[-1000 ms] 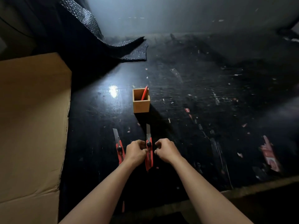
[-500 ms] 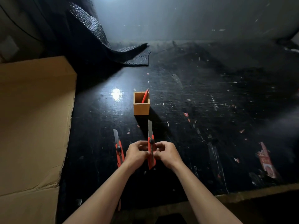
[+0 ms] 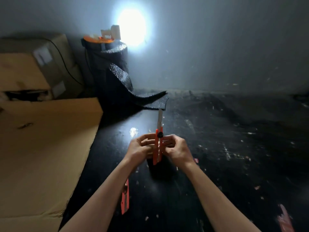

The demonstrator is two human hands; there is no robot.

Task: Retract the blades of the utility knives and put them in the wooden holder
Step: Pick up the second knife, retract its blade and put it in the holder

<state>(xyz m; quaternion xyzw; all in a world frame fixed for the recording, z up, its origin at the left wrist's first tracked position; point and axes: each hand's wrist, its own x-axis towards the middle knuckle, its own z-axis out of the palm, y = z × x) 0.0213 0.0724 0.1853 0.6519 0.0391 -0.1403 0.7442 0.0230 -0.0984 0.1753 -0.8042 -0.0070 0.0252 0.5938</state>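
A red utility knife (image 3: 158, 146) stands nearly upright in front of me above the black table (image 3: 234, 148). Its steel blade sticks out of the top and its black knob faces me. My left hand (image 3: 142, 147) grips the handle from the left and my right hand (image 3: 177, 148) grips it from the right. A second red utility knife (image 3: 125, 197) lies flat on the table beside my left forearm. The wooden holder is hidden behind my hands.
A flattened cardboard sheet (image 3: 41, 148) covers the left side, with a cardboard box (image 3: 33, 67) behind it. A roll of black bubble wrap (image 3: 113, 72) stands at the back and trails onto the table. A bright light (image 3: 132, 25) glares on the wall.
Both hands have lifted the knife higher off the table and turned it more upright. The view has tilted up, so the wall, light and roll now show and the holder is covered.
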